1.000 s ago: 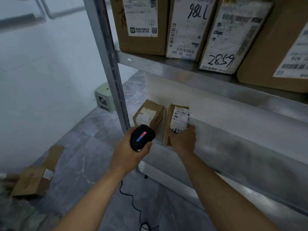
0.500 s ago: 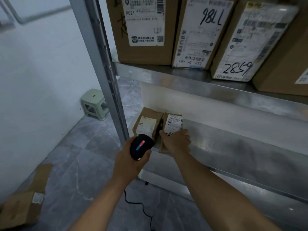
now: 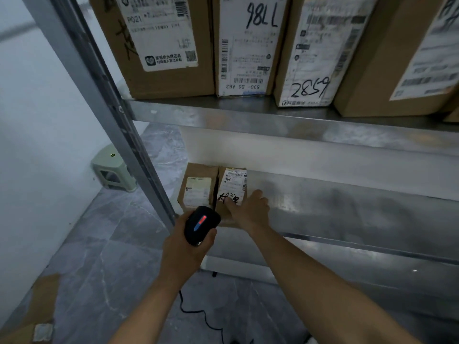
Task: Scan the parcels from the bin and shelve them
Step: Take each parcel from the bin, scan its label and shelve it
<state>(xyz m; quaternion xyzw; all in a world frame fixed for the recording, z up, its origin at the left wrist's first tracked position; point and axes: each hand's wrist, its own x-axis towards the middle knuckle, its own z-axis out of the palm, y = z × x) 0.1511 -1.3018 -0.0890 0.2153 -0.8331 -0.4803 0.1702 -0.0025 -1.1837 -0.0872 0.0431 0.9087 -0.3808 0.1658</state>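
Brown parcel (image 3: 232, 189) stands on the lower metal shelf (image 3: 347, 209), touching its neighbour parcel (image 3: 197, 188); our right hand (image 3: 250, 211) holds its near edge, while our left hand (image 3: 185, 247) grips the black scanner (image 3: 201, 224).

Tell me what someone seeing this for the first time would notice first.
Probably the black scanner with its glowing red and blue light, held in the left hand at the centre. Right beside it, the right hand touches a small labelled parcel standing next to another parcel at the left end of the lower metal shelf. Above, big cardboard boxes with handwritten numbers fill the upper shelf.
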